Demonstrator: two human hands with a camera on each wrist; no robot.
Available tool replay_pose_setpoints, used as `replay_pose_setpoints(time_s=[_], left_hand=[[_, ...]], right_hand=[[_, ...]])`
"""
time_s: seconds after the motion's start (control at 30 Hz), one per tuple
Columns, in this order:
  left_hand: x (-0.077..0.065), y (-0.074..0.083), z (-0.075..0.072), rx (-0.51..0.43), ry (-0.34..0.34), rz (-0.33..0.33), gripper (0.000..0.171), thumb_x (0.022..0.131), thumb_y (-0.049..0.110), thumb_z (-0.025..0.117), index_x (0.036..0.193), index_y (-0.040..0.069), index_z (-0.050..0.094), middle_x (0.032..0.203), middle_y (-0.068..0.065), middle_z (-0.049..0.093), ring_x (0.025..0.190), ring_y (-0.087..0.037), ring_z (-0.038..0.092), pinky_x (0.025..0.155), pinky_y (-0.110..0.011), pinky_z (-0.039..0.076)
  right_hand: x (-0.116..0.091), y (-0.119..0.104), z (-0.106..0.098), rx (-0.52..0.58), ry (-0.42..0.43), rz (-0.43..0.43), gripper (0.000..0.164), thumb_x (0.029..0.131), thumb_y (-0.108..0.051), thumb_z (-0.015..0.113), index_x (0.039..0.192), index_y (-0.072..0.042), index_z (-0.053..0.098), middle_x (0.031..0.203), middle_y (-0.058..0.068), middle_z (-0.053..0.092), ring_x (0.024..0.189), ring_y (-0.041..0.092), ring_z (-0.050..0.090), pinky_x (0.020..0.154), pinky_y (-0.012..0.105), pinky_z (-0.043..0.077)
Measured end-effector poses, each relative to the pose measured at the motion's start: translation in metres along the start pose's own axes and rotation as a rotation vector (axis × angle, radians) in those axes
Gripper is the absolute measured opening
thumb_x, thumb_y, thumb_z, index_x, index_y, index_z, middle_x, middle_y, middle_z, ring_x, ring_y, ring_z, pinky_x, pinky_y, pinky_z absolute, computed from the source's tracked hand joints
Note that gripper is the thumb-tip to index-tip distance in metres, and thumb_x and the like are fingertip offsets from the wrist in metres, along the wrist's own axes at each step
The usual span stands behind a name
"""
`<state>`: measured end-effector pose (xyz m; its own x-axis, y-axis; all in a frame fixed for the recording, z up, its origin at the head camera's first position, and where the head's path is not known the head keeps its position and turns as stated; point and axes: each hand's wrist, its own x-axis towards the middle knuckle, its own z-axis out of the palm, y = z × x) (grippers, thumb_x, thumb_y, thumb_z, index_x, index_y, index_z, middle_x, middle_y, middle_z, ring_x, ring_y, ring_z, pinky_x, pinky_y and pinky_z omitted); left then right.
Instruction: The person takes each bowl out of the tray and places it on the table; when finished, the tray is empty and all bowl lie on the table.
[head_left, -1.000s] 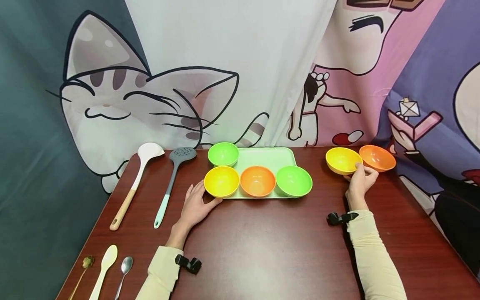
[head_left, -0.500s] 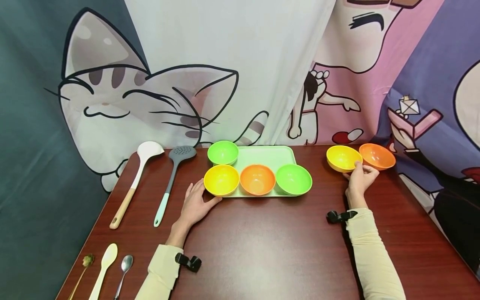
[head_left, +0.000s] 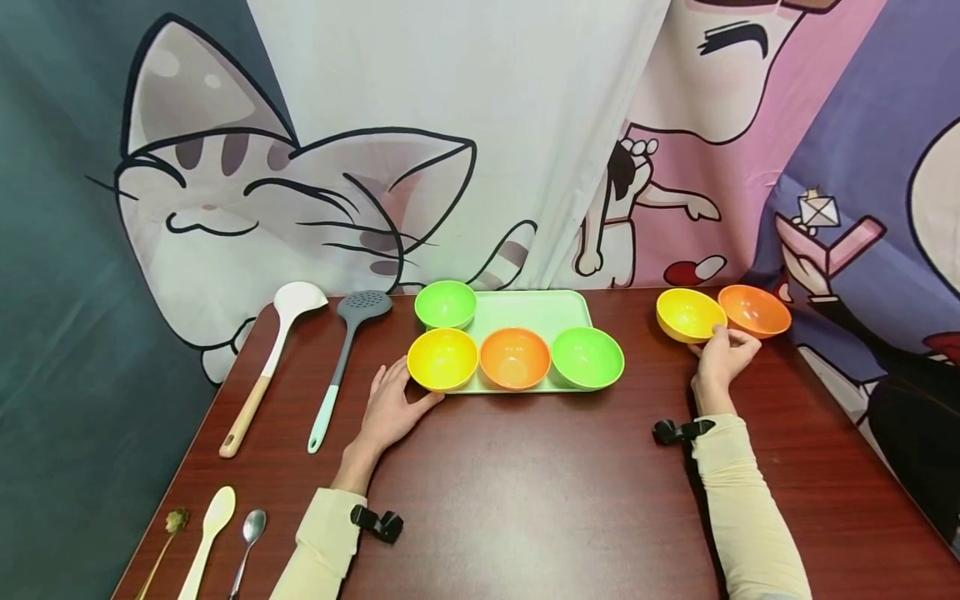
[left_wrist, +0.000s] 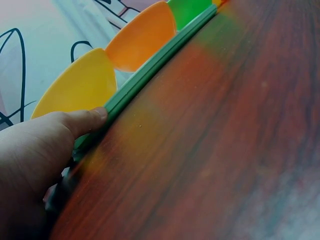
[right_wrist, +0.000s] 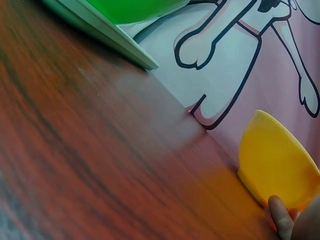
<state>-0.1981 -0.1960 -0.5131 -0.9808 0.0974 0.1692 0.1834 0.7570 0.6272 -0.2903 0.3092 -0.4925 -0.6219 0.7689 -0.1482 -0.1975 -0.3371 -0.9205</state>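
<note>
In the head view my left hand [head_left: 393, 408] lies at the front left corner of the pale green tray [head_left: 532, 310], beside a yellow bowl [head_left: 442, 360]. Its thumb touches the tray's front edge in the left wrist view; its other fingers extend along the bowl's left side, partly hidden. At the right, my right hand [head_left: 722, 362] holds another yellow bowl [head_left: 688, 315] low at its near right side, the thumb [right_wrist: 280, 212] against the lower wall. That bowl stands upright, close beside an orange bowl [head_left: 753, 311]. The right fingers are partly hidden.
Along the tray's front stand an orange bowl [head_left: 514, 358] and a green bowl [head_left: 587, 358]; another green bowl [head_left: 446, 305] is at its back left. A white ladle [head_left: 277, 358], a grey skimmer [head_left: 348, 358] and several spoons lie at the left. Printed curtains rise behind the table.
My right hand and its yellow bowl have shifted slightly right, toward the orange bowl. My left hand has stayed at the tray corner. The head view has tilted a little.
</note>
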Motion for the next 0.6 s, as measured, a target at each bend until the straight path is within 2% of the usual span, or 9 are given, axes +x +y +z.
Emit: replay_pose_setpoints(time_s=[0.37, 0.6], left_hand=[[0.002, 0.001, 0.004, 0.007, 0.004, -0.007, 0.08, 0.086, 0.054, 0.072, 0.149, 0.011, 0.046, 0.151, -0.01, 0.049, 0.145, -0.028, 0.038, 0.124, -0.057, 0.009], [0.004, 0.002, 0.008, 0.002, -0.007, 0.021, 0.083, 0.086, 0.058, 0.07, 0.15, 0.012, 0.044, 0.152, -0.011, 0.048, 0.145, -0.029, 0.037, 0.123, -0.059, 0.01]], right_hand=[[0.006, -0.003, -0.002, -0.009, -0.002, 0.007, 0.015, 0.097, -0.009, 0.058, 0.098, -0.015, 0.044, 0.103, -0.002, 0.041, 0.073, 0.013, 0.056, 0.047, 0.018, 0.054], [0.005, -0.01, -0.009, -0.029, 0.008, -0.009, 0.016, 0.097, -0.015, 0.058, 0.094, -0.019, 0.043, 0.103, -0.004, 0.041, 0.065, 0.011, 0.054, 0.045, 0.018, 0.053]])
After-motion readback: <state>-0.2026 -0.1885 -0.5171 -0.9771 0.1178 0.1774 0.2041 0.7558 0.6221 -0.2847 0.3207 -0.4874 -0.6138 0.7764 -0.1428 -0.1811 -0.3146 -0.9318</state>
